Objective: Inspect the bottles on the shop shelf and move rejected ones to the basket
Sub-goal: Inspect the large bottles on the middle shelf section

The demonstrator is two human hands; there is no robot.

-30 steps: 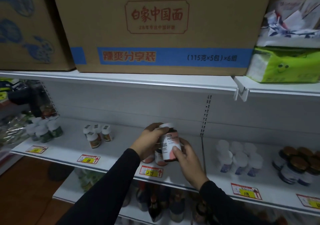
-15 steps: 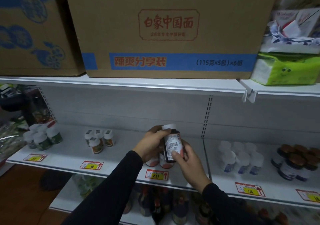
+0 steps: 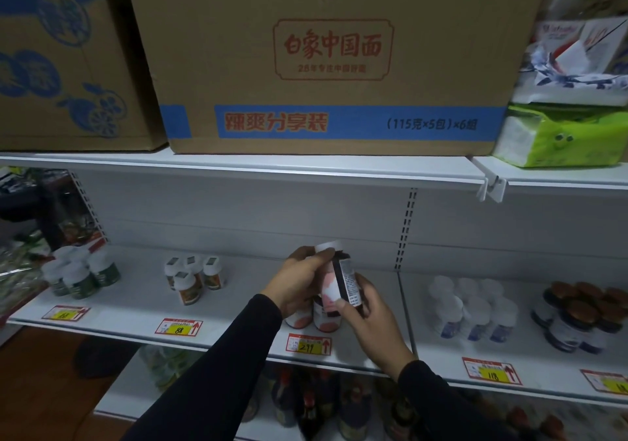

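Both hands hold one bottle (image 3: 341, 282) just above the shelf (image 3: 238, 304) — left hand (image 3: 299, 284) round its cap end, right hand (image 3: 368, 315) pinching the base. Probably light, rigid, smooth — grip the body.

Both hands hold a dark bottle (image 3: 343, 282) with a white cap above the white shelf (image 3: 238, 308): the left hand (image 3: 299, 284) grips its upper part near the cap, the right hand (image 3: 368, 311) pinches its lower part (printed label facing the camera). Two matching bottles (image 3: 314, 318) stand on the shelf just below it, behind a yellow price tag (image 3: 308, 344). A noodle carton (image 3: 333, 60) sits on the shelf above.
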